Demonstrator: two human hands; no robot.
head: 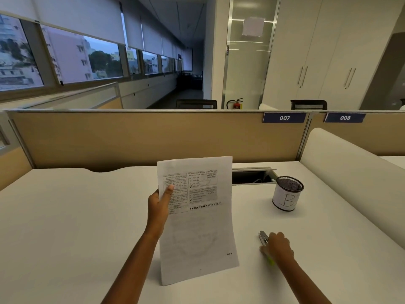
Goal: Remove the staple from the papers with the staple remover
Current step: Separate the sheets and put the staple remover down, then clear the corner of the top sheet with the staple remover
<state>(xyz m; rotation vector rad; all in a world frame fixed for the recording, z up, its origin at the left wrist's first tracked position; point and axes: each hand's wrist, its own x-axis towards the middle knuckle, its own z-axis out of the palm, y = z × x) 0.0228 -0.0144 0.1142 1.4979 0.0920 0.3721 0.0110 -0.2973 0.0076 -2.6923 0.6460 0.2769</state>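
Staple remover [263, 236]: it lies on the white table [76, 216], to the right of the papers and apart from them. Its metal end points away from the person, and a yellow-green part shows at the near side of the hand.
Right hand [278, 246]: palm down on top of the staple remover, covering its middle, with the forearm coming in from the lower right. The hand is blurred, so I cannot tell if the fingers grip the tool or only rest on it.
Papers [197, 227]: held nearly upright in front of the person, printed side toward the camera, a little left of the table's middle. I cannot tell whether the lower edge touches the table. The staple is too small to make out.
Left hand [158, 205]: it grips the left edge of the papers in the upper half, the thumb [168, 190] pressed on the front of the sheet and the fingers hidden behind. The forearm rises from the lower left.
Mesh cup [287, 194]: upright on the table, further back and to the right, with a white label marked "B".
Cable slot [252, 176]: an open dark slot at the back of the table, just left of the cup.
Partition [153, 137]: a beige wall behind the table, with plates "007" [284, 118] and "008" [344, 118].
Beyond: two black chair backs, a red fire extinguisher [236, 104], white cupboards [317, 51] and a row of windows on the left.
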